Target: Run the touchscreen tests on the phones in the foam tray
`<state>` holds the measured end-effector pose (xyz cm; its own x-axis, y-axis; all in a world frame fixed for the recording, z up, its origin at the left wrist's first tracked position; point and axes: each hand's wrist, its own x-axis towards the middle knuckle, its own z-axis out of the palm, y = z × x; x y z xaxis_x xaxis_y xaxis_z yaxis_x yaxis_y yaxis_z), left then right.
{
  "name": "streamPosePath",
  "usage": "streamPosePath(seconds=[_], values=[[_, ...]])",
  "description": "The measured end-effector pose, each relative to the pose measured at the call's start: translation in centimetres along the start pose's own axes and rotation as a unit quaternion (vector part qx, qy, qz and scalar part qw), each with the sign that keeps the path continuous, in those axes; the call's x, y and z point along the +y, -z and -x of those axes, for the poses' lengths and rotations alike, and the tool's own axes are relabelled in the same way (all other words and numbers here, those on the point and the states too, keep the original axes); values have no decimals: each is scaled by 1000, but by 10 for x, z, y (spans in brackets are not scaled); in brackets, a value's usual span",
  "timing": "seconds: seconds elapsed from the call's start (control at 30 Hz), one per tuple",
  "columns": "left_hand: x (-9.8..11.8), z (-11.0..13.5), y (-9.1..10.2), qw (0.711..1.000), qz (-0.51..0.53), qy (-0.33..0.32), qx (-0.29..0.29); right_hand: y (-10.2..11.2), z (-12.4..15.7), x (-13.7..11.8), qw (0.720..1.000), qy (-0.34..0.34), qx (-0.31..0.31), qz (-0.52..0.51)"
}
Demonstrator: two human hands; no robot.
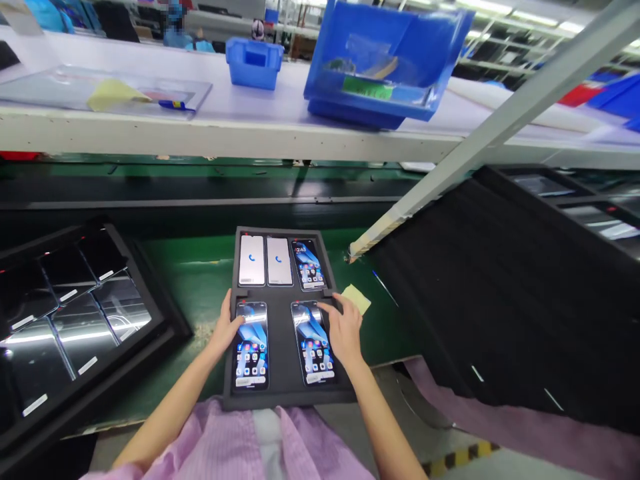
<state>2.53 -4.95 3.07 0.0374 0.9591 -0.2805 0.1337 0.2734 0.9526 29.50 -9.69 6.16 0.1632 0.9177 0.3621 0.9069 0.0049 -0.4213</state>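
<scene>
A black foam tray lies in front of me with lit smartphones set in its slots. Two phones in the far row, among them the left one, show a white screen with a blue handset icon. The far right phone and the two near phones show a blue home screen. My left hand grips the tray's left side, its thumb over the edge by the near left phone. My right hand has its fingers apart, the index fingertip at the top of the near right phone.
Another foam tray of dark-screened phones stands at left. A black sheet or panel covers the right side. A slanted pole, a yellow note and a pen are nearby. Blue bins stand on the shelf.
</scene>
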Motion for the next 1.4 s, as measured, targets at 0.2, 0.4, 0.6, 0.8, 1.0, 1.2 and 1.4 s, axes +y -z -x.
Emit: streamPosePath(seconds=[0.2, 0.4, 0.6, 0.8, 1.0, 1.2, 1.4], values=[[-33, 62, 11, 998, 9, 6, -60, 19, 94, -9, 998, 45, -43, -23], [-34, 67, 10, 997, 24, -1, -71, 18, 113, -17, 996, 55, -70, -6], [-31, 70, 12, 995, -3, -19, -97, 16, 113, -23, 996, 66, -55, 12], [-44, 74, 12, 996, 1, -28, -83, 11, 107, -39, 993, 101, -47, -24], [-23, 45, 8, 984, -149, -101, 11, -11, 44, -46, 994, 99, -42, -18], [36, -25, -8, 912, -344, -219, 32, -41, -31, -50, 996, 66, -53, 1], [46, -49, -21, 875, -400, -272, 8, -45, -56, -31, 999, 21, -28, 34]])
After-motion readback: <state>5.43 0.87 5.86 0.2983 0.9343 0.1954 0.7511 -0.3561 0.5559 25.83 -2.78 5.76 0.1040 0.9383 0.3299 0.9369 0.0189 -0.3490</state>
